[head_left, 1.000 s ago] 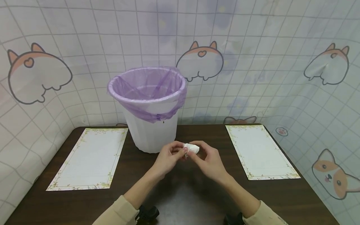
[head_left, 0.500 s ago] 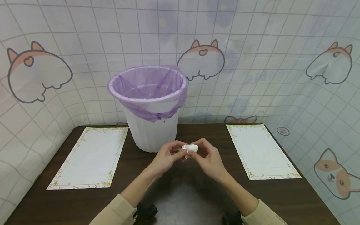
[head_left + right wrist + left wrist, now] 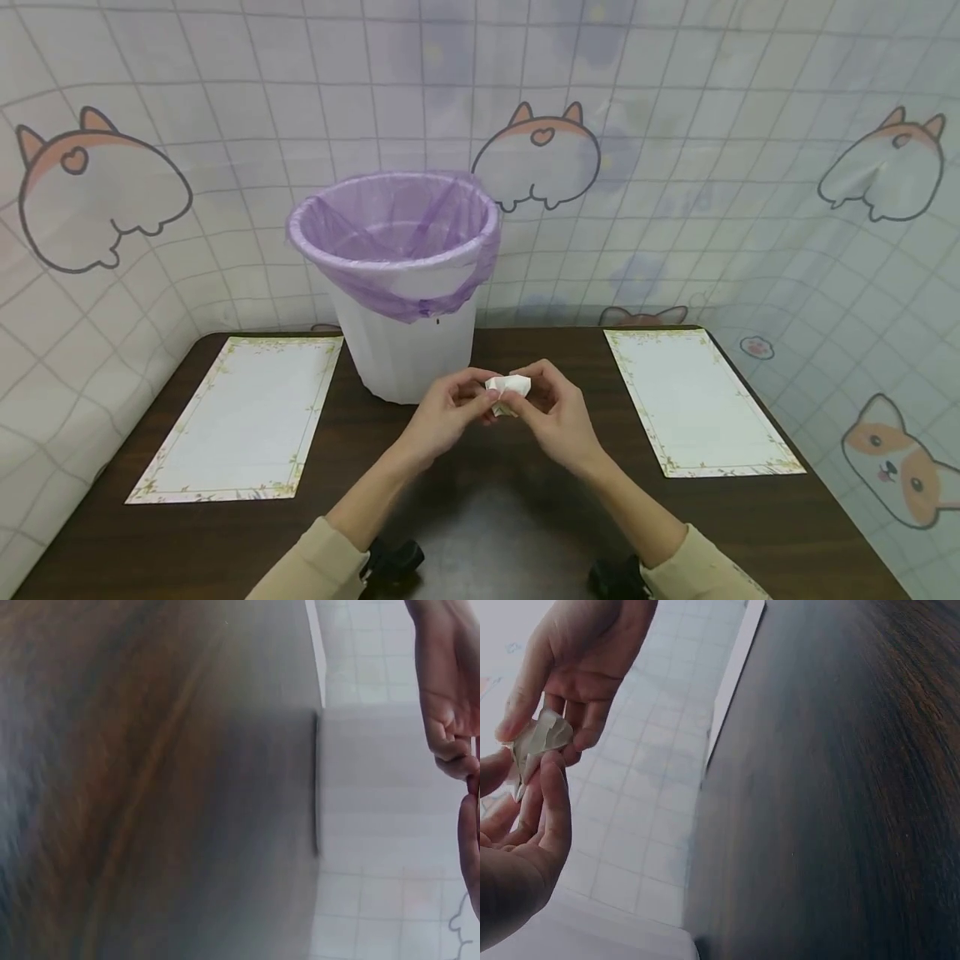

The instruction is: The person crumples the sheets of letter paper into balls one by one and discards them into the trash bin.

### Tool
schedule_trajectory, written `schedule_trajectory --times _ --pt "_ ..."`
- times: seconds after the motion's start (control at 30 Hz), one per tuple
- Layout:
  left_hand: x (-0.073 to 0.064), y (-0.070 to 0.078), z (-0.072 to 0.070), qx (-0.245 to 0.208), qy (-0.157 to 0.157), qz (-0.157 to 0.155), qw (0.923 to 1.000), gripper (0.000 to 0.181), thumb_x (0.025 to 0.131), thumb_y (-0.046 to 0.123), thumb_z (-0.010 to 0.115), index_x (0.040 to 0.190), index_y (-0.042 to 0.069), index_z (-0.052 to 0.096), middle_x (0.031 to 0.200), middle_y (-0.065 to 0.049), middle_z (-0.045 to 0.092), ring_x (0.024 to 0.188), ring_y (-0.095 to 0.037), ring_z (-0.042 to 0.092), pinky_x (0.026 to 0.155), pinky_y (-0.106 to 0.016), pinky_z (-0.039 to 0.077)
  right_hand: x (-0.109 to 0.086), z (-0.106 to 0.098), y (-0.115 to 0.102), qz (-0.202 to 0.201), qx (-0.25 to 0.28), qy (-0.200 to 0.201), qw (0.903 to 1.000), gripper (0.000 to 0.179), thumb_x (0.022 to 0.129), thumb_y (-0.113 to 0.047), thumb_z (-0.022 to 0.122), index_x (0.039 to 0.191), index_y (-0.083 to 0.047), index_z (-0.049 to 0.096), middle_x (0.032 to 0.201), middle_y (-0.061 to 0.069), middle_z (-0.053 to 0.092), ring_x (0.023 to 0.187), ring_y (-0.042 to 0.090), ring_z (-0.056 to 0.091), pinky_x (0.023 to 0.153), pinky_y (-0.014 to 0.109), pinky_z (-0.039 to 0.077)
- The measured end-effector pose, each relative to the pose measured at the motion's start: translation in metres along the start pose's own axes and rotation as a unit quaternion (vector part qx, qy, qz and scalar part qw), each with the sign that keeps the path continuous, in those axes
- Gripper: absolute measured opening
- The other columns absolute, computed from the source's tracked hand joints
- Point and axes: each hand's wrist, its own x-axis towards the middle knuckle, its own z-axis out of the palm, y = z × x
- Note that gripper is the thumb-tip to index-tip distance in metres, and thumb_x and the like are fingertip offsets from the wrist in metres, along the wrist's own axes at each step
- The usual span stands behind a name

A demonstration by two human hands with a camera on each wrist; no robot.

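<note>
With left hand (image 3: 441,417) and right hand (image 3: 562,419) together, pinched white wad (image 3: 512,384); altered its outline since a second earlier, apparently mid-shaping.

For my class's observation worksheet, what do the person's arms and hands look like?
The left hand and right hand wear no gloves. The left sleeve and right sleeve are pale beige, the right with small unclear marks. Black devices show at both cuffs.

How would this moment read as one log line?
left hand: pinches white wad; right hand: pinches same wad; lined bin: beyond hands; left sheet, right sheet: lying flat
</note>
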Motion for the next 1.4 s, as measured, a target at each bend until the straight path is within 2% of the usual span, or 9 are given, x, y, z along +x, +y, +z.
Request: schedule_trajectory --times 0.27,0.4,0.6,0.7,0.83,1.03,1.1,1.23,1.4 --pt "-0.007 0.02 -0.015 0.047 0.025 0.002 0.9986 0.034 0.103 0.018 0.066 0.134 0.004 0.063 0.101 -0.016 0.072 0.087 -0.026 0.07 0.082 -0.044 0.058 0.018 -0.013 -0.011 -0.022 -0.038 -0.053 0.9976 0.03 0.094 0.002 0.073 0.119 -0.009 0.061 0.098 0.007 0.072 0.08 0.021 0.068 0.07 0.031 0.058" --pt "-0.012 0.041 -0.03 0.083 0.08 0.028 0.993 0.029 0.103 0.017 0.067 0.128 0.003 0.066 0.104 -0.018 0.072 0.089 -0.03 0.07 0.081 -0.04 0.058 0.03 -0.022 -0.022 -0.024 -0.043 -0.066 0.9966 0.031 0.095 0.002 0.072 0.121 -0.008 0.059 0.101 0.009 0.071 0.084 0.025 0.07 0.075 0.032 0.059" --pt "-0.021 0.069 -0.054 0.11 0.183 0.048 0.9758 0.025 0.102 0.019 0.068 0.119 0.001 0.07 0.101 -0.017 0.07 0.082 -0.024 0.068 0.073 -0.031 0.057 0.044 -0.031 -0.037 -0.034 -0.045 -0.075 0.9956 0.03 0.095 0.003 0.071 0.12 -0.007 0.058 0.1 0.009 0.07 0.081 0.025 0.07 0.073 0.032 0.058" --pt "-0.024 0.08 -0.064 0.081 0.24 0.078 0.9643 0.022 0.101 0.013 0.068 0.115 -0.005 0.069 0.098 -0.021 0.067 0.076 -0.02 0.067 0.07 -0.03 0.058 0.05 -0.034 -0.041 -0.037 -0.048 -0.076 0.9953 0.03 0.095 0.002 0.071 0.12 -0.008 0.058 0.1 0.009 0.07 0.08 0.023 0.07 0.073 0.033 0.059" --pt "-0.025 0.098 -0.079 0.011 0.307 0.119 0.9441 0.015 0.102 0.007 0.064 0.109 -0.007 0.063 0.095 -0.014 0.062 0.073 -0.017 0.063 0.065 -0.026 0.057 0.057 -0.036 -0.046 -0.042 -0.048 -0.071 0.9954 0.029 0.095 0.002 0.072 0.12 -0.006 0.06 0.099 0.009 0.071 0.08 0.024 0.07 0.073 0.034 0.059" --pt "-0.019 0.131 -0.107 -0.118 0.353 0.121 0.9202 0.013 0.103 0.008 0.062 0.113 0.002 0.056 0.105 -0.008 0.052 0.086 -0.018 0.058 0.067 -0.022 0.055 0.066 -0.039 -0.053 -0.053 -0.05 -0.063 0.9954 0.028 0.094 0.003 0.073 0.118 -0.003 0.06 0.098 0.011 0.071 0.078 0.023 0.07 0.071 0.032 0.059" --pt "-0.016 0.14 -0.118 -0.141 0.354 0.102 0.9191 0.024 0.103 0.011 0.063 0.123 0.001 0.053 0.112 -0.007 0.049 0.091 -0.018 0.057 0.07 -0.022 0.056 0.068 -0.04 -0.055 -0.057 -0.053 -0.06 0.9952 0.028 0.094 0.003 0.073 0.118 -0.003 0.06 0.098 0.011 0.071 0.078 0.023 0.07 0.07 0.03 0.058" --pt "-0.012 0.152 -0.137 -0.175 0.331 0.048 0.9261 0.048 0.102 0.014 0.066 0.14 0.0 0.041 0.122 -0.007 0.046 0.095 -0.016 0.057 0.077 -0.022 0.057 0.074 -0.042 -0.057 -0.066 -0.062 -0.056 0.9943 0.029 0.093 0.004 0.073 0.118 -0.003 0.06 0.098 0.011 0.071 0.078 0.022 0.07 0.068 0.027 0.056" --pt "-0.009 0.158 -0.151 -0.22 0.304 -0.002 0.9271 0.056 0.1 0.012 0.067 0.145 -0.001 0.036 0.13 -0.011 0.049 0.089 -0.014 0.065 0.082 -0.023 0.057 0.082 -0.043 -0.062 -0.078 -0.07 -0.055 0.9929 0.03 0.093 0.004 0.073 0.119 -0.002 0.059 0.102 0.01 0.071 0.085 0.022 0.069 0.073 0.028 0.056"
